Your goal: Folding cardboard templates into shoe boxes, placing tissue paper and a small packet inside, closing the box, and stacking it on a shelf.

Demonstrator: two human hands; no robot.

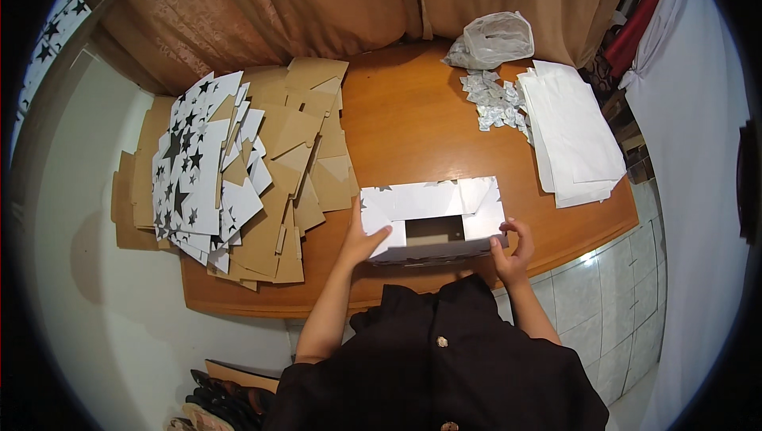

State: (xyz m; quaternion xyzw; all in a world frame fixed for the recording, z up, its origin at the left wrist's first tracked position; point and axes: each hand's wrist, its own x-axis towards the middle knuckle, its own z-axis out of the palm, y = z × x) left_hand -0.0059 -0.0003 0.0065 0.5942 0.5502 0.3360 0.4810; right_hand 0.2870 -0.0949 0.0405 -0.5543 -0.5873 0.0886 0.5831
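Observation:
A white cardboard box (432, 202) with dark star prints stands at the near edge of the table, between my hands. Its flaps are folded inward, leaving a rectangular gap in the middle through which the brown inside shows. My left hand (364, 239) grips the box's left end, thumb on top of the flap and the other fingers hidden behind the side. At the right end, my right hand (512, 252) holds the near corner between thumb and curled fingers.
Flat cardboard sheets (278, 141), brown and star-printed white, lie stacked at the left. White paper sheets (578, 133) are piled at the right, beside small clear packets (492, 101) and a crumpled plastic bag (500, 40). Brown curtains (270, 2) hang along the wooden table's (401, 113) far edge.

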